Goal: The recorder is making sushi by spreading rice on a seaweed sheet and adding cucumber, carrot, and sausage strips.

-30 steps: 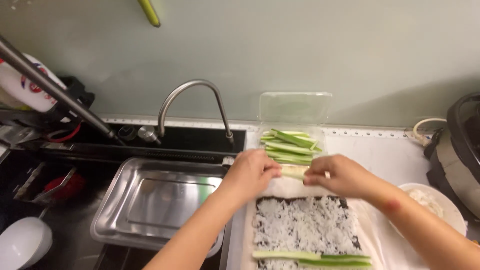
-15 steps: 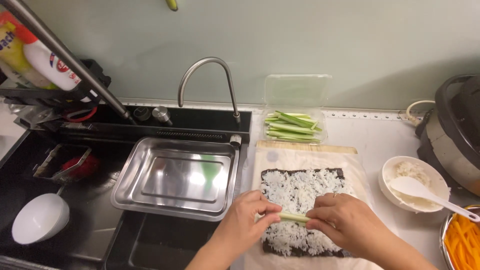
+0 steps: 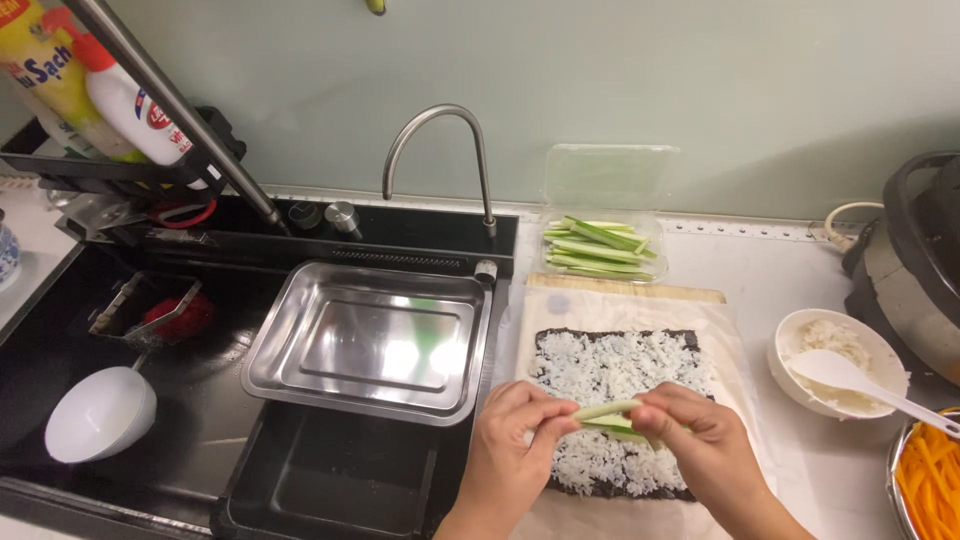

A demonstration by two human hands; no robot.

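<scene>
A: What are the hands doing?

B: The left hand (image 3: 515, 440) and right hand (image 3: 690, 440) each pinch one end of a cucumber strip (image 3: 605, 412), thumb against fingertips. They hold it level, low over the rice (image 3: 620, 400), near the bench's front edge.

A: And what is the rice on?

B: It is spread over a dark seaweed sheet (image 3: 612, 338), which lies on a pale wrap (image 3: 730, 330) over a bamboo mat (image 3: 625, 291). I cannot tell whether the strip touches the rice.

A: What lies past that?

B: Toward the back edge, a clear tub (image 3: 602, 245) of more green strips, lid up against the wall. Toward the right edge, a white bowl (image 3: 790, 345) of rice with a white spoon (image 3: 860, 380) in it. At the front right corner, a metal bowl (image 3: 893, 450) of orange carrot sticks. A dark cooker (image 3: 915, 250) stands behind them.

A: And to the left?

B: A steel tray (image 3: 370, 342) sits across the black sink (image 3: 150, 400), under the tap (image 3: 440, 150). A white bowl (image 3: 98, 414) lies lower in the sink.
</scene>
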